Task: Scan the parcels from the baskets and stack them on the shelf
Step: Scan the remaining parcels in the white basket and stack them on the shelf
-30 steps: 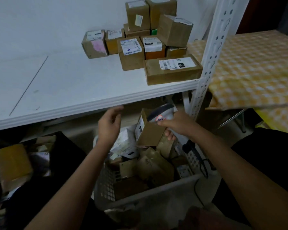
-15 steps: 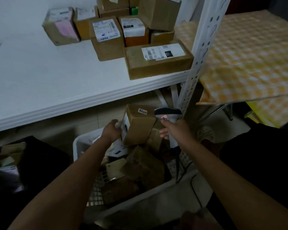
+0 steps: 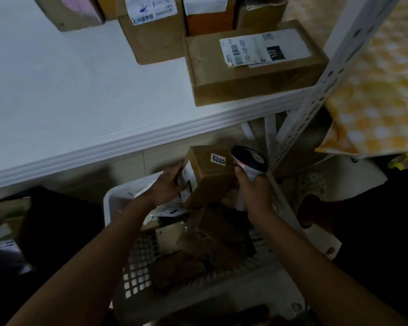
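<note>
A brown cardboard parcel (image 3: pixel 210 177) with a "6205" sticker is held above the white plastic basket (image 3: pixel 137 267). My left hand (image 3: pixel 167 187) grips the parcel's left, labelled side. My right hand (image 3: pixel 252 191) grips a handheld barcode scanner (image 3: pixel 250 161), its dark head right beside the parcel's top right edge. More brown parcels (image 3: pixel 212 234) lie in the basket under my hands. On the white shelf (image 3: pixel 64 102) above stand several scanned parcels, the nearest a flat box (image 3: pixel 254 67) with a white label.
The shelf's white perforated upright (image 3: pixel 320 90) runs down just right of the scanner. A yellow checked cloth (image 3: pixel 372 85) covers a surface to the right. Dark bags and parcels (image 3: pixel 10 222) lie on the floor at the left. A shoe (image 3: pixel 312 184) shows beside the basket.
My left hand came down from the shelf edge and took hold of the parcel's left side. The parcel turned so the 6205 sticker faces up. The view has dropped closer to the basket.
</note>
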